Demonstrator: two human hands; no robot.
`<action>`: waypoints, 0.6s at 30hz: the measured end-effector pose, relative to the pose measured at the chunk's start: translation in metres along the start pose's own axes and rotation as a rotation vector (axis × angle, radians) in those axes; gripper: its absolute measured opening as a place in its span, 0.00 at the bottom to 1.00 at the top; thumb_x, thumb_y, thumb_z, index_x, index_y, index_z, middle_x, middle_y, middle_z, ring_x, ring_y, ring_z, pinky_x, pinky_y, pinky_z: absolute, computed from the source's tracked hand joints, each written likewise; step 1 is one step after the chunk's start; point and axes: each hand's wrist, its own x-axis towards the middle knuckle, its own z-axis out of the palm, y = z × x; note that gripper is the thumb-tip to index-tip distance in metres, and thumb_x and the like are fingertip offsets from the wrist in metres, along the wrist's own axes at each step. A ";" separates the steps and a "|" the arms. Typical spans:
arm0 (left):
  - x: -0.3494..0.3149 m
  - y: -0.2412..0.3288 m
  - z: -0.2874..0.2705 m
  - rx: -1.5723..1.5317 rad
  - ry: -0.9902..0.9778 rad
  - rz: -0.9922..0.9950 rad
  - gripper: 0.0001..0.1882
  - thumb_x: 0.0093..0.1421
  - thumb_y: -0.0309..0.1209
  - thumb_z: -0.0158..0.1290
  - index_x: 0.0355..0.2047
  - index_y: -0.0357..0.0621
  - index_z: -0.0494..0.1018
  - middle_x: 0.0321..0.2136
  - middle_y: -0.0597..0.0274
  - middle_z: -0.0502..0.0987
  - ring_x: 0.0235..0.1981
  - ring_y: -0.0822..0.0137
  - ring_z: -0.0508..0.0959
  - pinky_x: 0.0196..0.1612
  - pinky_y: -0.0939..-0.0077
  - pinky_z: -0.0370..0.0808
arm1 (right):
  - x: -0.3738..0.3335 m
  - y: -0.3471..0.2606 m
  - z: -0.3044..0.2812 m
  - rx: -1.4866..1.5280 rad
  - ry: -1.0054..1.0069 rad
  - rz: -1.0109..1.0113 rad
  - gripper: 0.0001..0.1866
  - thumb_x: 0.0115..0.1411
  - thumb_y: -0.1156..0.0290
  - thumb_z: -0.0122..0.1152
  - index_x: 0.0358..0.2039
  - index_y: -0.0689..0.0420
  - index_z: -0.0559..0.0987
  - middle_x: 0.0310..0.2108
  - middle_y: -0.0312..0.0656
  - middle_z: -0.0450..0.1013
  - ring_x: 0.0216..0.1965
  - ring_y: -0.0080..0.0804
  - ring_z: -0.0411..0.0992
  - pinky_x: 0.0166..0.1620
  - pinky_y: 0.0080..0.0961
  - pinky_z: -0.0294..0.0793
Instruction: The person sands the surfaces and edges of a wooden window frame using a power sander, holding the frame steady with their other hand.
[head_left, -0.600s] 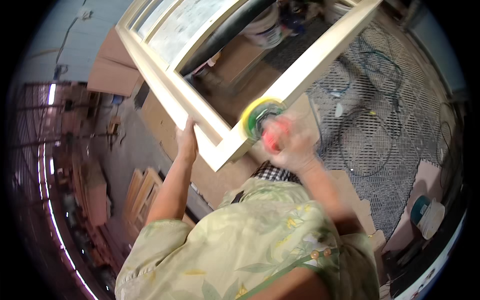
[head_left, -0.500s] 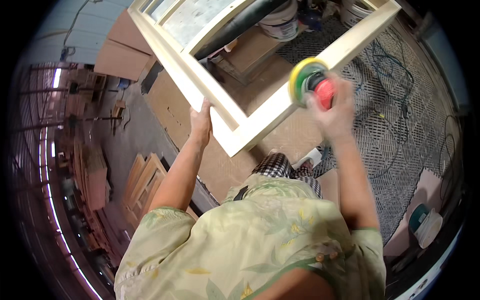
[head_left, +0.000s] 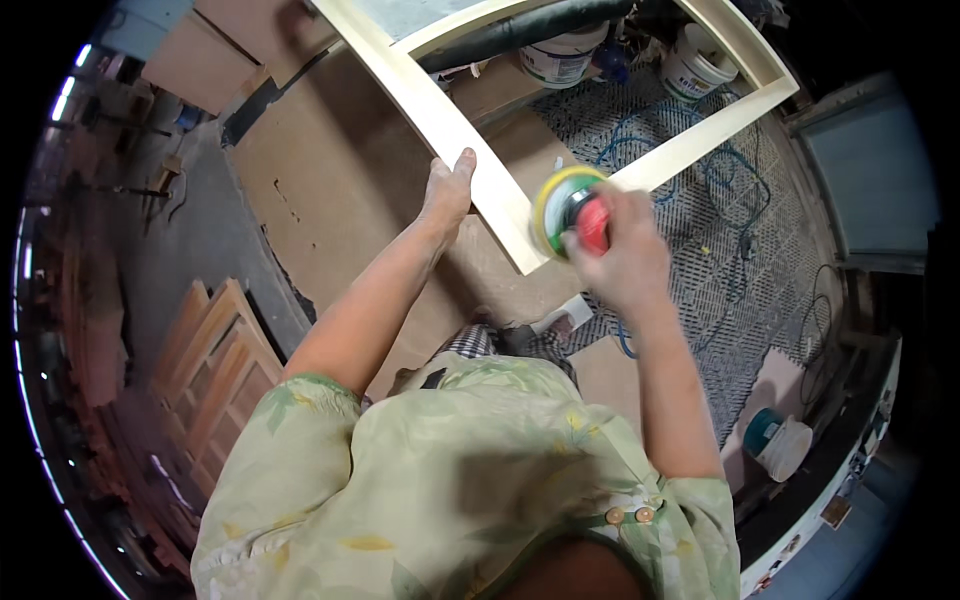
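A pale wooden frame (head_left: pixel 455 135) with crossbars tilts in front of me, its nearest corner pointing toward my body. My left hand (head_left: pixel 447 190) grips the left rail of the frame, thumb on its upper face. In my right hand (head_left: pixel 630 250) is a round sander (head_left: pixel 590 222) with a red and black body and a green and yellow disc. Its disc stands against the near rail, close to the corner, and hides part of that rail. Blur softens the sander and the right fingers, which are wrapped round its body.
White buckets (head_left: pixel 695 65) stand beyond the frame, near a dark rolled tube (head_left: pixel 520 40). Blue hose (head_left: pixel 735 180) lies coiled on the patterned mat (head_left: pixel 700 300) at right. Wooden panels (head_left: pixel 220 370) lean at left. A tipped white and teal bucket (head_left: pixel 780 445) lies at lower right.
The sander in my right hand has moved left along the near rail toward the corner. My left hand still holds the left rail. The frame appears shifted as the view turned.
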 end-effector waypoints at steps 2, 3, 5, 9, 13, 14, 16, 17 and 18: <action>0.002 -0.006 0.014 -0.077 -0.057 -0.016 0.30 0.67 0.46 0.44 0.52 0.25 0.61 0.48 0.44 0.71 0.48 0.59 0.73 0.53 0.68 0.67 | 0.034 0.010 -0.035 -0.073 -0.091 0.275 0.31 0.47 0.60 0.67 0.51 0.56 0.71 0.45 0.52 0.68 0.45 0.50 0.72 0.46 0.41 0.75; -0.015 0.008 0.028 -0.221 -0.134 -0.179 0.32 0.67 0.48 0.43 0.53 0.23 0.60 0.49 0.43 0.71 0.50 0.58 0.72 0.56 0.68 0.65 | 0.041 0.020 -0.045 -0.118 -0.127 0.362 0.32 0.46 0.58 0.67 0.51 0.56 0.71 0.45 0.52 0.68 0.45 0.50 0.72 0.47 0.42 0.75; 0.004 -0.018 0.008 -0.143 -0.039 -0.097 0.34 0.67 0.49 0.42 0.54 0.22 0.61 0.51 0.42 0.70 0.53 0.55 0.71 0.57 0.67 0.64 | 0.040 -0.003 -0.030 -0.155 -0.204 0.198 0.34 0.46 0.56 0.67 0.52 0.56 0.70 0.46 0.52 0.67 0.46 0.51 0.72 0.49 0.42 0.74; -0.002 -0.017 0.008 -0.028 0.024 -0.058 0.35 0.67 0.50 0.41 0.53 0.20 0.63 0.53 0.34 0.69 0.55 0.51 0.70 0.59 0.65 0.62 | 0.009 -0.046 0.002 -0.189 -0.444 -0.039 0.38 0.42 0.55 0.71 0.53 0.51 0.69 0.48 0.50 0.66 0.45 0.51 0.74 0.49 0.41 0.74; -0.008 -0.013 0.022 -0.033 0.029 -0.012 0.32 0.66 0.49 0.42 0.49 0.23 0.66 0.48 0.33 0.72 0.51 0.48 0.72 0.55 0.63 0.65 | 0.068 0.002 -0.030 -0.236 -0.233 0.201 0.35 0.45 0.55 0.68 0.52 0.56 0.68 0.46 0.53 0.69 0.42 0.50 0.75 0.46 0.42 0.76; -0.012 -0.012 0.023 -0.019 0.028 -0.016 0.33 0.66 0.49 0.42 0.49 0.23 0.66 0.47 0.33 0.72 0.51 0.47 0.72 0.55 0.62 0.65 | 0.074 0.014 -0.037 -0.179 -0.235 0.296 0.34 0.46 0.55 0.68 0.51 0.59 0.68 0.44 0.55 0.69 0.41 0.50 0.75 0.45 0.43 0.76; -0.012 -0.007 0.023 0.001 0.044 -0.012 0.33 0.66 0.50 0.42 0.48 0.22 0.66 0.47 0.32 0.72 0.51 0.46 0.72 0.55 0.61 0.65 | 0.069 0.011 -0.033 -0.234 -0.256 0.214 0.35 0.46 0.55 0.69 0.51 0.58 0.68 0.44 0.56 0.68 0.42 0.52 0.75 0.46 0.44 0.75; -0.013 -0.006 0.021 0.045 0.072 -0.020 0.33 0.66 0.50 0.42 0.47 0.22 0.67 0.46 0.31 0.72 0.51 0.45 0.73 0.54 0.60 0.65 | 0.058 0.005 -0.026 -0.252 -0.233 0.116 0.35 0.45 0.55 0.70 0.51 0.57 0.68 0.45 0.56 0.68 0.42 0.54 0.74 0.47 0.44 0.75; -0.014 -0.011 0.019 0.052 0.106 -0.002 0.33 0.66 0.50 0.42 0.47 0.23 0.67 0.46 0.31 0.73 0.50 0.44 0.73 0.54 0.60 0.66 | 0.047 -0.002 -0.018 -0.271 -0.204 0.012 0.36 0.44 0.55 0.71 0.52 0.56 0.69 0.46 0.56 0.67 0.43 0.55 0.74 0.48 0.44 0.75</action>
